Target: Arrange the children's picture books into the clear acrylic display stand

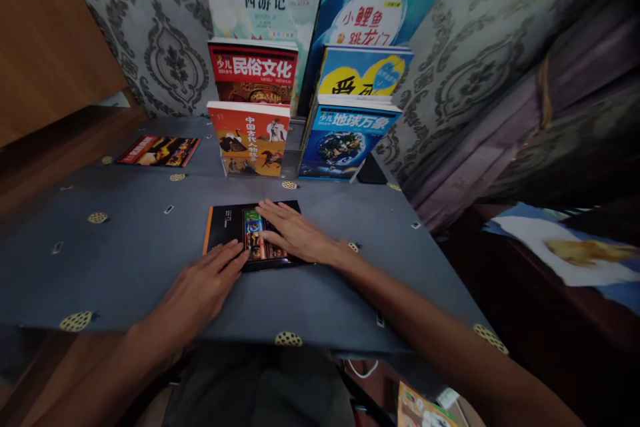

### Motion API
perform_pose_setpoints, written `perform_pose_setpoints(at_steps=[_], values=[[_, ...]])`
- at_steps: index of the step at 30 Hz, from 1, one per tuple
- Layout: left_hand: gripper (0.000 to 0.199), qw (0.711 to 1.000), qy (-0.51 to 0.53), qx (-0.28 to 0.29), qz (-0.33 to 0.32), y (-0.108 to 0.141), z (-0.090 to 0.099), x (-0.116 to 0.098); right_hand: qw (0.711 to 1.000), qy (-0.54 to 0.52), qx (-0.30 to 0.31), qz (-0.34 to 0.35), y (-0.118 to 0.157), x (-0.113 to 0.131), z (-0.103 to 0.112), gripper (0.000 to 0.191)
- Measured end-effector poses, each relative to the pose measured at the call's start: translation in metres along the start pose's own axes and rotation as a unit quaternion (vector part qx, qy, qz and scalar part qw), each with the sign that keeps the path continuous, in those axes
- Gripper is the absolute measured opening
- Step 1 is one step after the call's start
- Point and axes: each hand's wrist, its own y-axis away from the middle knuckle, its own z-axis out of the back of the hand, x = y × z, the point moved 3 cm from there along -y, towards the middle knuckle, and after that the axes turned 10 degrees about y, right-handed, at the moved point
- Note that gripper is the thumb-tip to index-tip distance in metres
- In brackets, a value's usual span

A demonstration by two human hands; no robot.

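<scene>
A dark book (227, 230) with an orange edge on its left lies flat on the grey-blue tablecloth (150, 240). Small colour pictures show on its face. My right hand (290, 230) rests on the right part of the book, palm down, fingers stretched out. At the book's lower left edge lies my left hand (210, 280), its fingers extended and the tips on the cover. Neither hand grips anything. Part of the book is hidden under the fingers.
Behind stand upright books in two stacks, including an orange book (255, 140) and a blue globe book (340, 143). Another book (160, 151) lies flat at the back left. A purple curtain (480, 127) hangs at the right; a booklet (425, 407) lies below the table.
</scene>
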Motion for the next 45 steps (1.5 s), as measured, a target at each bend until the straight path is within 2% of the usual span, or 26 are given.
perform_pose_setpoints(at_steps=[6,9,12,16,19,25,28,30,32,34,37,39,45], values=[[0.039,1.000,-0.006,0.015,0.007,-0.002,0.004,0.001,0.998,-0.007,-0.034,-0.057,0.036,-0.036,0.009,0.063],[0.042,0.998,-0.006,0.055,0.012,-0.011,0.000,-0.006,0.998,0.001,-0.035,-0.060,0.042,-0.038,0.011,0.065],[0.048,0.996,-0.004,0.090,-0.022,-0.024,-0.012,-0.025,0.998,0.014,-0.030,-0.062,0.043,-0.035,0.011,0.070],[0.054,0.994,-0.005,0.095,-0.047,-0.033,-0.025,-0.043,0.998,0.023,-0.028,-0.060,0.042,-0.032,0.011,0.071],[0.053,0.995,-0.016,0.086,-0.049,-0.024,-0.022,-0.040,0.997,0.028,-0.020,-0.065,0.043,-0.031,0.010,0.072],[0.051,0.997,-0.046,0.066,-0.015,0.012,0.002,-0.019,0.997,0.041,-0.011,-0.071,0.042,-0.033,0.014,0.070],[0.051,0.998,-0.043,0.051,0.004,0.023,0.010,-0.015,0.994,0.074,0.001,-0.083,0.040,-0.017,0.017,0.065],[0.049,0.998,-0.043,0.048,0.005,0.025,0.011,-0.015,0.993,0.098,0.000,-0.073,0.041,0.008,0.015,0.058],[0.047,0.998,-0.042,0.045,0.009,0.024,0.011,-0.015,0.996,0.094,0.008,-0.009,0.043,0.044,0.008,0.058],[0.046,0.999,-0.034,0.041,0.015,0.023,0.012,-0.015,0.995,0.068,0.030,0.062,0.048,0.077,-0.003,0.070],[0.046,0.998,-0.020,0.047,0.020,0.020,0.013,-0.014,0.996,0.051,0.038,0.062,0.057,0.095,-0.011,0.082],[0.044,0.998,-0.023,0.056,0.012,0.018,0.015,-0.015,0.998,0.035,0.034,0.038,0.063,0.086,-0.009,0.080],[0.037,0.995,-0.008,0.098,0.019,0.003,0.017,-0.011,0.999,0.013,0.002,-0.048,0.079,0.024,0.013,0.069]])
